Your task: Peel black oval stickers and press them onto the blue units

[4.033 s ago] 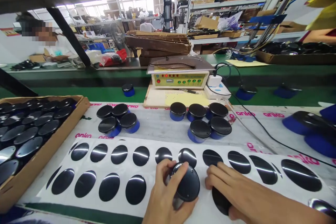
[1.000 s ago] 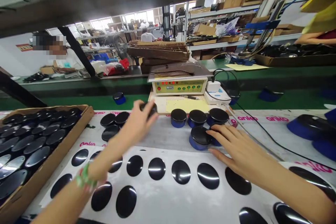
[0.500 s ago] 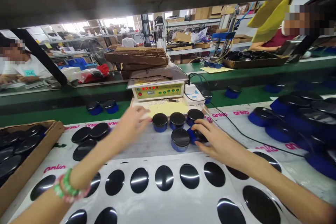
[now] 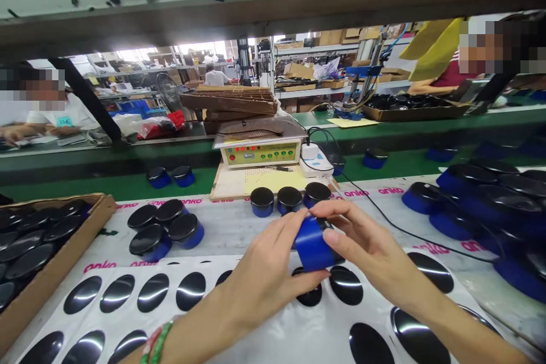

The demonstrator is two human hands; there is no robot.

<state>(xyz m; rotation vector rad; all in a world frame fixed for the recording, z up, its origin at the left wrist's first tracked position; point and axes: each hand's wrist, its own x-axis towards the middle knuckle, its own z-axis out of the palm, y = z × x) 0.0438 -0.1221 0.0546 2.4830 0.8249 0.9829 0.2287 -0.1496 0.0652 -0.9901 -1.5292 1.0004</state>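
Note:
Both hands grip a round blue piece with a black end [image 4: 314, 243], raised over the white sheet and tilted on its side. My left hand [image 4: 273, 256] wraps it from the left, thumb underneath. My right hand [image 4: 362, 242] holds its black end from the right, with the thumb near the rim; my fingers partly cover this end. Just behind stand three like pieces with glossy black tops, among them a left one [image 4: 261, 202] and a middle one [image 4: 289, 201]. Below my hands lies the white sheet [image 4: 273, 335] with rows of black discs [image 4: 346, 285].
Several finished-looking pieces [image 4: 186, 230] stand at left, beside a cardboard box [image 4: 96, 222] of black-topped pieces. A pile of blue pieces [image 4: 490, 199] is at right. A control box [image 4: 261, 153], power strip [image 4: 316, 165] and cable [image 4: 396, 227] sit ahead. Co-workers sit across the green bench.
My left hand has come right to join my right hand on the blue piece, now lifted and tilted toward me. The other front piece no longer shows. The view has shifted slightly.

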